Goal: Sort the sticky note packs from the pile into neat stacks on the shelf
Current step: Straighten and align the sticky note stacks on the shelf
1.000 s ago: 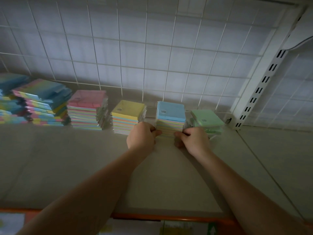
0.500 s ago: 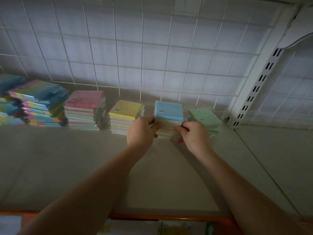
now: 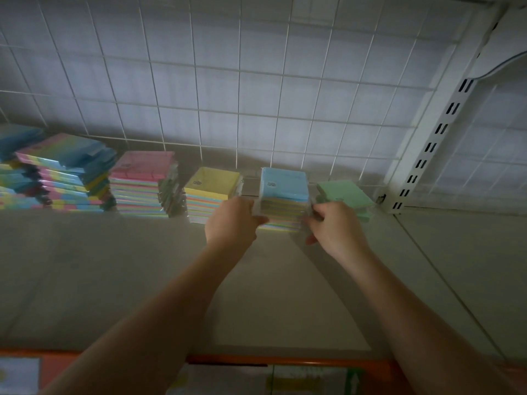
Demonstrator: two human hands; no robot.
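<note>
- Here, the blue-topped stack [image 3: 283, 199] stood on the shelf [image 3: 114, 266], my left hand [image 3: 232, 220] and right hand [image 3: 333, 228] clamped on its two sides.
- Risk, as I judged: uneven squeezing could skew the wrapped packs, toppling them left onto the yellow-topped stack [image 3: 212, 192] or right onto the green-topped stack [image 3: 346, 195].
- Labels: a small dark mark on the top pack; unreadable.

left fingertips: my left hand [image 3: 231, 220] hides them behind the blue-topped stack [image 3: 282, 201]
yellow-topped stack [image 3: 209, 195]: near corner covered by that hand
green-topped stack [image 3: 346, 196]: lower packs hidden behind my right hand [image 3: 333, 228]
far-left pile [image 3: 17, 166]: cut by the picture's left edge
pack labels: too small to read
</note>
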